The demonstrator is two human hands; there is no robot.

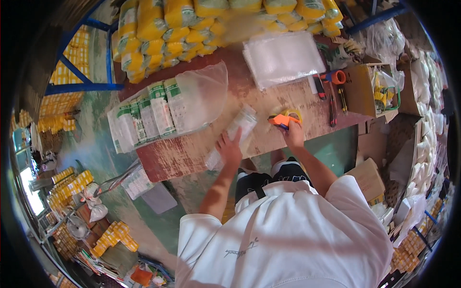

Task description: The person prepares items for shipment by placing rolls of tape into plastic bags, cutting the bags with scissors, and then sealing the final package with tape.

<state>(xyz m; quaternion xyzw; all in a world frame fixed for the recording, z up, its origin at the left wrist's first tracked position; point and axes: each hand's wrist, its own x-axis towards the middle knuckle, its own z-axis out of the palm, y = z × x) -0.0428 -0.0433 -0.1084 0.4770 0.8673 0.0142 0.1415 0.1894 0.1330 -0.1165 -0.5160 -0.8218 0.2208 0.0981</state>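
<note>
A narrow package wrapped in clear plastic (247,118) lies slantwise near the front edge of the worn red wooden table (162,163). My left hand (229,147) rests across it, thumb and fingers spread over its width; the wrap's loose end shows below the hand, by the table edge. In my right hand (294,135) is an orange tape dispenser (280,119), gripped just right of the package. Yellow tape on a roll (294,114) shows behind the dispenser, partly hidden by it.
Left on the table, a clear bag (201,95) holds several green-and-white packs (160,108). Flat plastic bags (284,57) are stacked at the back, before yellow bundles (151,21). A box cutter (319,87), a second orange dispenser (338,77), pliers (332,111) and a cardboard box (356,90) lie right.
</note>
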